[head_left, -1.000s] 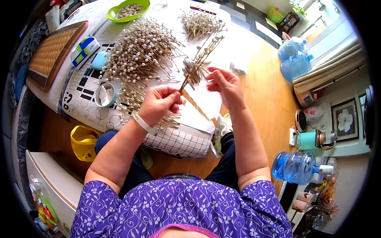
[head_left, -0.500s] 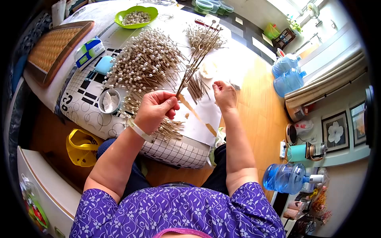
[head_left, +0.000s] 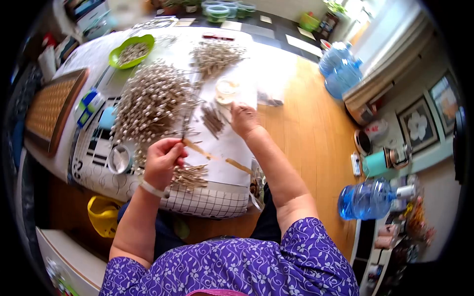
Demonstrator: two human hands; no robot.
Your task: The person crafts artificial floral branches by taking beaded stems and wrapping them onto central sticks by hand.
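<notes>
My left hand (head_left: 165,160) is closed, thumb against fingers, around a thin bundle of brown stems (head_left: 186,121) that points away from me. A strip of tan tape (head_left: 197,149) trails from the bundle to the right. My right hand (head_left: 244,119) is at the near edge of a small round dish (head_left: 227,91) with pale contents; its fingers are bent together and the tips are partly hidden. Just left of that hand is a pile of short cut stems (head_left: 213,120). A large heap of white-tipped stems (head_left: 153,101) lies beyond my left hand.
A second stem heap (head_left: 217,54) lies farther back, near a green bowl (head_left: 131,52) of small pale pieces. On the left are a small cup (head_left: 119,159), a blue box (head_left: 107,118) and a woven mat (head_left: 57,111). Water bottles (head_left: 365,199) stand right of the table.
My right hand has reached forward to the round dish. My left hand keeps its hold on the stem bundle, which is lower now. The view has shifted.
</notes>
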